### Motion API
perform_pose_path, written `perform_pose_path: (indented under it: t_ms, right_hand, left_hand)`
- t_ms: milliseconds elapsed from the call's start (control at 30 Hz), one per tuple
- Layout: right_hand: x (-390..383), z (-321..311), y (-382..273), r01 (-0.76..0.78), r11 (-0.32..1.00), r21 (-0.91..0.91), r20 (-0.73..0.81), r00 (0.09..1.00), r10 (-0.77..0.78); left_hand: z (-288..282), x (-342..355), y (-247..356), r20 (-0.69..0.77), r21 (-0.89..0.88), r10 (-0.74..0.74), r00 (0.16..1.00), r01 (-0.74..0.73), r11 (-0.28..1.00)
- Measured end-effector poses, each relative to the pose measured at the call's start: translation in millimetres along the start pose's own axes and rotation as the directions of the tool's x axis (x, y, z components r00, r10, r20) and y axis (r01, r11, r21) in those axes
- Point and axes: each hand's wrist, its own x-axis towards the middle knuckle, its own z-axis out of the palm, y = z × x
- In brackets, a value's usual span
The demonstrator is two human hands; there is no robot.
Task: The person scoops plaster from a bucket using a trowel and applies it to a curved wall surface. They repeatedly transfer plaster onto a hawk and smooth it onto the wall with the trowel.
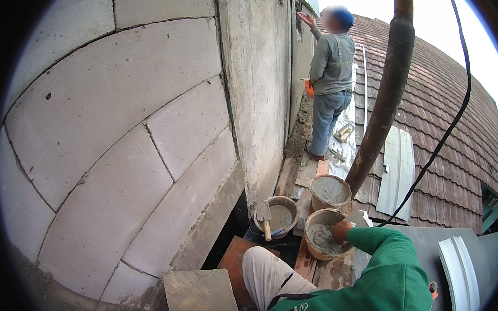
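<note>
Block wall (121, 161) is filling the left, hawk board (199, 296) lying at the bottom. Left hand is not showing, can't tell its state. Bucket with trowel (264, 219) is sitting beside the wall foot, dark gap just left of it. Right hand (341, 232) is dipping into the near mortar bucket (322, 241), fingers buried in the mix, grip unclear; scooping probably goes best off the bucket's centre, keeping the rim steady. Third bucket (329, 192) is standing just behind. Rusty pipe (388, 99) and black cable (448, 130) are crowding the right; another person (330, 79) is working farther along the narrow ledge beside the tiled roof (441, 108).
</note>
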Motion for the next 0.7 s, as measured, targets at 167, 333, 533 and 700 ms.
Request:
perform_pose_path:
  t_ms: [167,333,533,700]
  right_hand:
    - [2.8,2.8,-2.0,0.016,0.999,-0.029,0.003,1.000,-0.016]
    - [-5.7,-4.6,-3.0,0.024,1.000,-0.013,-0.037,0.999,-0.024]
    - [31.4,16.8,-6.6,0.038,0.998,0.052,-0.017,0.999,-0.038]
    - [92.3,58.9,-11.5,0.139,0.989,0.048,-0.176,0.976,-0.129]
  left_hand:
    - [0.4,-4.6,-7.2,-0.002,-0.012,-0.030,1.000,0.030,0.999]
    - [0.3,-19.5,-15.9,-0.002,-0.036,-0.074,0.997,0.074,0.997]
    - [27.8,-13.0,-41.1,-0.188,-0.232,0.349,0.918,-0.387,0.893]
    - [62.9,37.5,-81.8,0.000,-0.236,0.176,0.984,-0.171,0.957]
